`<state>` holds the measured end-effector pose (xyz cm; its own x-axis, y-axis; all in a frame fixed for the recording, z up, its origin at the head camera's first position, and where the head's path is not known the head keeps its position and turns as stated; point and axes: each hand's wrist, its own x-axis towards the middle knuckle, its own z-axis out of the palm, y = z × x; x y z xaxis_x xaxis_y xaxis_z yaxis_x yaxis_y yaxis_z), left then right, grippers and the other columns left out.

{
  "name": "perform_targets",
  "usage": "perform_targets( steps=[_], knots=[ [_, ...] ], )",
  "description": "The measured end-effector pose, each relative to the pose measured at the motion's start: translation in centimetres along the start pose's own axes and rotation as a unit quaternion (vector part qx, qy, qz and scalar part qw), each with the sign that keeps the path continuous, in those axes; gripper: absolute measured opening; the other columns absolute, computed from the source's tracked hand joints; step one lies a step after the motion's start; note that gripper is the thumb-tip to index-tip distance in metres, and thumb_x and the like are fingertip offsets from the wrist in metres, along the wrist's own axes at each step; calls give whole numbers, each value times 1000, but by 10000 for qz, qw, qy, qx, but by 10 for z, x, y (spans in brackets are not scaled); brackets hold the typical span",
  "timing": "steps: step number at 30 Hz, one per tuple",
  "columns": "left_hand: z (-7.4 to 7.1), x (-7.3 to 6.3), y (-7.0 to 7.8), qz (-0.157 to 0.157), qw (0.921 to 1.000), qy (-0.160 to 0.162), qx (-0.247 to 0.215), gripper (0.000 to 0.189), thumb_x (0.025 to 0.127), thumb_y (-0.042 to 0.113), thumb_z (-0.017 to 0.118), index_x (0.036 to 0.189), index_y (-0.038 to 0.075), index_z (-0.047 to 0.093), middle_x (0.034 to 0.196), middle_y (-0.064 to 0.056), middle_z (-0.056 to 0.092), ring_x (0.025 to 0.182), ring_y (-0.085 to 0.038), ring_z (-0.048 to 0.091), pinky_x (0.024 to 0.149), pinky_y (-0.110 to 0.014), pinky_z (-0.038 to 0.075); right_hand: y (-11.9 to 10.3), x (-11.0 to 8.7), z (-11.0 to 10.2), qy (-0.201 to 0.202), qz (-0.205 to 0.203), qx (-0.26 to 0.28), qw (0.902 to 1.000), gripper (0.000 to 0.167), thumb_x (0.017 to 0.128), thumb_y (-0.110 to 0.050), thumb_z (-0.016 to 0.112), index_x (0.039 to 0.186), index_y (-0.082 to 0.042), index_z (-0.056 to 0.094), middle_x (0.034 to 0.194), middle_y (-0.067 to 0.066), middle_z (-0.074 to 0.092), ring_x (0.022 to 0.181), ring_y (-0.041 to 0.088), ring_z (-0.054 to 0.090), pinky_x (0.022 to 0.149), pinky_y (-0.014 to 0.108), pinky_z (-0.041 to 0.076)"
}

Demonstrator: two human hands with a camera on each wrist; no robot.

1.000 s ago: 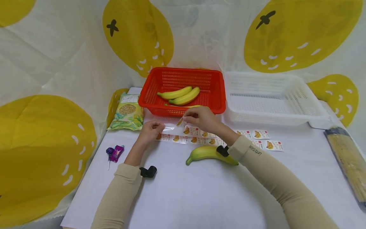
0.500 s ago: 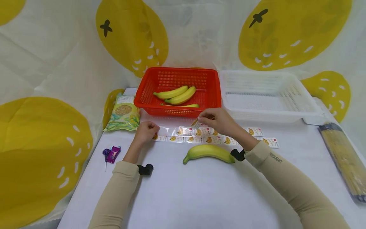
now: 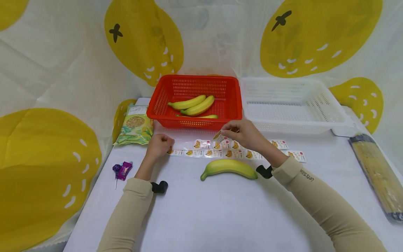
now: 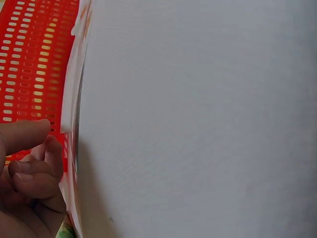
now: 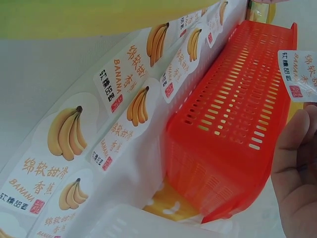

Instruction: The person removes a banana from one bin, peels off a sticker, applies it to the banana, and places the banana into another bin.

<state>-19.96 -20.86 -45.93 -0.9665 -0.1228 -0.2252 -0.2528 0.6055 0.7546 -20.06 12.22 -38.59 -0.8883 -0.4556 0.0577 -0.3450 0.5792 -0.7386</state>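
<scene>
My right hand [image 3: 244, 132] pinches a peeled banana label [image 5: 299, 74] between thumb and fingers, raised above the upper label strip [image 3: 202, 144]. My left hand [image 3: 158, 145] pinches the left end of that strip, where a bare stretch of clear backing [image 3: 183, 144] shows. A second label strip [image 3: 212, 154] lies just in front of it, printed with the same bananas and lettering. Nearer me, a single yellow-green banana [image 3: 229, 168] lies on its side on the white table, below the strips and left of my right wrist.
Behind the strips stands a red basket [image 3: 195, 124] with several bananas [image 3: 198, 106] inside. A white basket [image 3: 296, 126] stands to its right. A green-yellow snack bag [image 3: 133, 126] and wrapped candies [image 3: 124, 170] lie at left. A packet of noodles [image 3: 376, 176] lies at far right.
My right hand has moved to the right with the label, away from the left hand. My left hand and the bare backing have come lower, beside the front strip. The head view has shifted slightly.
</scene>
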Motion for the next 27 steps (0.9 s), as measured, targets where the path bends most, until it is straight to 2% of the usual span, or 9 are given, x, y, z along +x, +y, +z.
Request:
perform_targets(
  steps=[3,6,8,10,12,16,19,21,27],
  knots=[
    [0,-1,6,225,9994,245,82,21,99,22,62,96,3,71,87,-11,65,76,-23,56,61,-25,45,1,-1,-1,16,19,-50,10000,13,98,-18,70,106,-11,77,97,9,75,80,21,66,73,32,56],
    [2,-7,19,794,9952,527,225,22,99,22,62,97,2,70,89,-13,66,78,-24,56,64,-26,44,1,-3,-2,24,35,-89,10000,13,98,-18,70,106,-11,77,97,9,75,80,22,65,72,31,55],
    [4,-14,34,1221,9907,549,257,25,100,26,63,101,2,71,93,-14,67,80,-24,57,67,-27,44,1,-4,-3,14,59,-73,10000,13,98,-19,70,105,-11,77,96,11,74,80,25,65,71,31,54],
    [8,-24,51,1657,9850,417,248,29,101,30,62,106,4,72,97,-13,69,82,-24,58,70,-28,46,0,-5,-4,-11,91,-46,9999,13,98,-19,70,105,-11,77,96,11,74,80,27,64,69,30,53],
    [13,-34,69,2008,9794,143,170,32,102,35,61,110,7,72,96,-10,70,82,-23,59,70,-29,49,0,-6,-4,-35,123,-6,9999,14,98,-20,70,105,-11,77,95,11,73,79,29,62,68,29,52],
    [25,-53,101,2641,9635,-359,232,33,100,42,64,108,11,74,91,-3,71,83,-20,60,71,-31,52,-2,-10,-5,-82,142,44,9999,13,97,-21,71,104,-11,77,91,8,72,78,27,60,67,27,51],
    [34,-61,116,2934,9529,-644,430,29,97,39,69,107,12,74,92,0,71,86,-18,60,76,-30,52,-3,-12,-6,-114,85,86,9999,12,96,-20,72,103,-11,78,89,7,71,77,25,59,66,26,51],
    [39,-64,121,3029,9485,-755,545,26,96,35,71,106,12,74,93,0,72,87,-18,60,77,-29,52,-4,-14,-6,-127,35,98,9999,11,96,-19,72,102,-12,78,87,7,70,76,24,58,65,25,50],
    [48,-67,126,3058,9460,-869,633,15,97,24,70,101,11,76,92,0,75,77,-16,59,64,-24,49,-2,-19,-6,-168,-121,129,9997,7,96,-18,72,97,-13,77,85,6,69,73,21,55,63,23,47]
  ],
)
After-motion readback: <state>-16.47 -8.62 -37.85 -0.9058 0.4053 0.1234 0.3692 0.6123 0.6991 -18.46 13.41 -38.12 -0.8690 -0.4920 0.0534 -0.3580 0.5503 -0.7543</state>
